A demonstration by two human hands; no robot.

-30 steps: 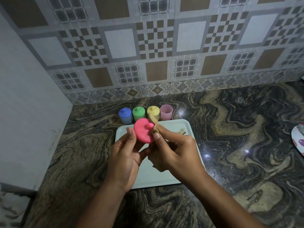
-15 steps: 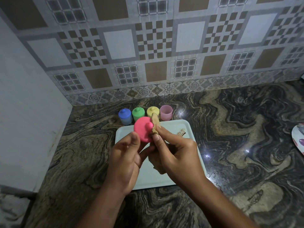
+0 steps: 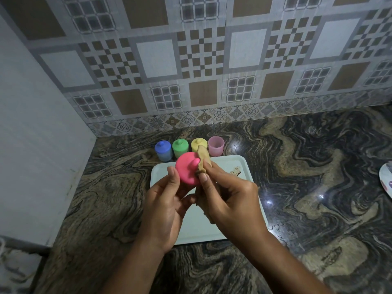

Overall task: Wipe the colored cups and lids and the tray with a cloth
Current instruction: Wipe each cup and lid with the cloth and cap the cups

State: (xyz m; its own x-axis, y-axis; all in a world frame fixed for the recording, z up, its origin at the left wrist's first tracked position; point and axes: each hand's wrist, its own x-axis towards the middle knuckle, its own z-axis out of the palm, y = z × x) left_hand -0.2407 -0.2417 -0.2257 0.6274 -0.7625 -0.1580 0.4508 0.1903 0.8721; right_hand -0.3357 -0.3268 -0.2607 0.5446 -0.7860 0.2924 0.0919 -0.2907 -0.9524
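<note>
My left hand (image 3: 165, 206) holds a round pink lid (image 3: 186, 169) with a knob, its top tilted toward me, above a pale rectangular tray (image 3: 197, 228). My right hand (image 3: 227, 198) grips a tan cloth (image 3: 202, 159) and presses it against the lid's right side next to the knob. Behind the tray stand a blue cup (image 3: 163, 151), a green cup (image 3: 180, 147) and a yellow cup (image 3: 197, 144), each with its lid on, and an uncovered pink cup (image 3: 216, 146). The yellow cup is partly hidden by the cloth.
The tray lies on a dark marbled counter (image 3: 307, 187) that meets a tiled wall behind and a white side panel (image 3: 38, 155) on the left. A small brown mark (image 3: 235, 171) shows on the tray's far right corner. A white plate edge (image 3: 386, 179) pokes in at the right.
The cloth in my right hand has shifted slightly along the pink lid's right side. My left fingers have moved a little on the lid. The cups and tray stay put.
</note>
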